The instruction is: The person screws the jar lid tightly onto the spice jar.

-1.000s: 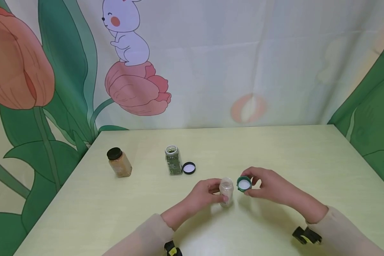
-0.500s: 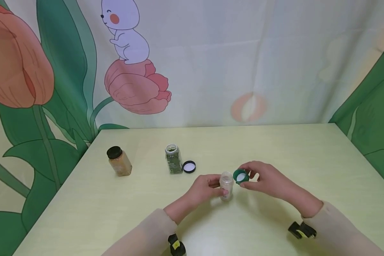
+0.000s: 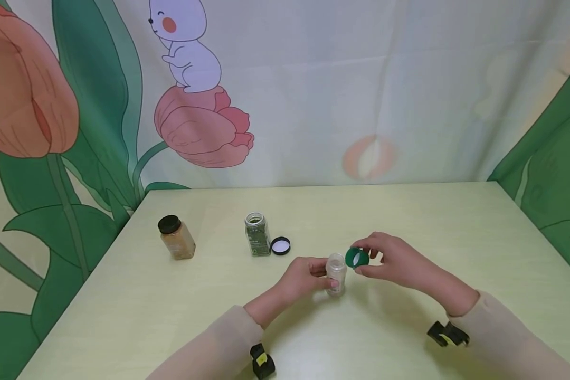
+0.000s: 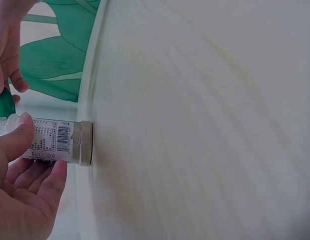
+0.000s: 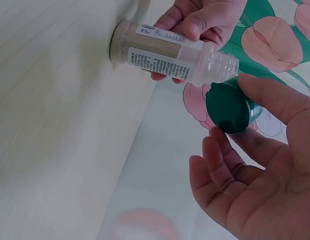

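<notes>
My left hand [image 3: 304, 282] grips a clear spice jar [image 5: 167, 52] with a white printed label and pale brown powder inside. The jar stands upright and uncapped, its base at the table in the left wrist view. Between thumb and fingers, my right hand [image 3: 391, 258] pinches a green cap [image 5: 229, 106] right beside the jar's threaded mouth. The cap is tilted, with its white inner face partly visible in the head view. Whether cap and jar rim touch, I cannot tell.
Farther back stands an open glass jar of green flakes [image 3: 258, 238], with a black lid [image 3: 281, 246] lying inside up next to it. A jar of orange-brown powder with a black lid [image 3: 177, 237] stands at the left. A printed curtain [image 3: 304, 116] hangs behind the table [image 3: 432, 216].
My right hand has brought the green cap left and away from me, closer to the jar mouth, and turned it. The left hand and spice jar have shifted slightly away from me.
</notes>
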Demonstrator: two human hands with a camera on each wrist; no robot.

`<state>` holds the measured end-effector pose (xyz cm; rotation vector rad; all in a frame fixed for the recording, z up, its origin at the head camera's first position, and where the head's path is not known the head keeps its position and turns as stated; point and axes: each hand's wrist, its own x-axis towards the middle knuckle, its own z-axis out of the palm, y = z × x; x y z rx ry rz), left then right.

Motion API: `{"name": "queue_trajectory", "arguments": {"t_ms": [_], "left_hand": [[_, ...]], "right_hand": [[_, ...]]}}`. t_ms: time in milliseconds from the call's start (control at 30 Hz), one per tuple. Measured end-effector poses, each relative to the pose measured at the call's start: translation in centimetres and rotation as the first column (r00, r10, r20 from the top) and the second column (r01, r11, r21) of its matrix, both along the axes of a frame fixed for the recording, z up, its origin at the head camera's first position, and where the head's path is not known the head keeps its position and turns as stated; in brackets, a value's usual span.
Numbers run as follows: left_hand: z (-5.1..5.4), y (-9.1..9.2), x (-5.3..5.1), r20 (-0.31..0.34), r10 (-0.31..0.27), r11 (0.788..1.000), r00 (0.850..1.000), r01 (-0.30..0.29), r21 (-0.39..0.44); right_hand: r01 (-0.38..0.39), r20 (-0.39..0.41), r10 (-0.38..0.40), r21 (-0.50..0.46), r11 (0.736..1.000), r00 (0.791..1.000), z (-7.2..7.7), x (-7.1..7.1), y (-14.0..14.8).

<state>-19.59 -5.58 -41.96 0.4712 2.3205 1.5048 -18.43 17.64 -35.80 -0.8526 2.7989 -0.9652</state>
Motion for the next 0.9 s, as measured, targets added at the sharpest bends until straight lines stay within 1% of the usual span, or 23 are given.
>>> {"name": "queue_trajectory", "arguments": {"t_ms": [133,267,500,700,900], "left_hand": [[0.03,-0.02,-0.07,-0.018,-0.013,1.000,1.000,0.012,-0.016],[-0.01,0.00,-0.18,-0.026,-0.019,1.000,0.999,0.019,-0.018],[-0.05,0.02,-0.23,-0.021,-0.017,1.000,1.000,0.016,-0.022],[-0.10,0.00,-0.21,-0.015,-0.014,1.000,1.000,0.013,-0.019],[-0.06,-0.03,-0.15,-0.012,-0.016,1.000,1.000,0.016,-0.025]], "right_hand": [[0.001,-0.003,-0.001,0.008,1.000,1.000,0.24,-0.15,-0.09],[0.002,0.001,-0.002,-0.011,1.000,1.000,0.26,-0.23,-0.12],[-0.006,0.049,0.008,-0.044,0.999,0.999,0.39,-0.25,-0.29],[-0.011,0.072,0.015,-0.052,0.999,0.997,0.14,-0.41,-0.34],[-0.021,0.102,0.030,-0.085,0.996,0.994,-0.34,-0.60,-0.38]]}}
